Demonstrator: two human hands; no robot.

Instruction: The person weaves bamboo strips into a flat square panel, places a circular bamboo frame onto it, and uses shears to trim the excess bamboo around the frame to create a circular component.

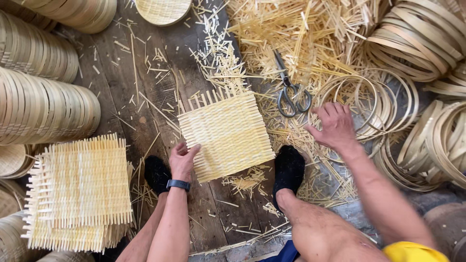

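Underfoot, a dark plank floor (121,73) littered with pale bamboo offcuts (291,34). Along the left edge, rows of stacked round bamboo trays (43,106); at the right, loose coils of bamboo hoops (417,43). At lower left, a pile of finished woven squares (80,189), splint ends bristling on every side. In the middle of the floor, between two black-socked feet, a single woven bamboo mat (225,136): roughly square, pale yellow, tight basket weave, lying flat and turned slightly askew, with uneven splint tips sticking out along its far edge. Left hand (182,160), a dark watch at the wrist, resting against the mat's near left corner, fingers loose and touching the edge, nothing gripped. Right hand (335,126) spread open, palm down, over the hoops and scraps right of the mat, holding nothing. Just beyond that hand, grey scissors (291,90) lying on the offcuts.
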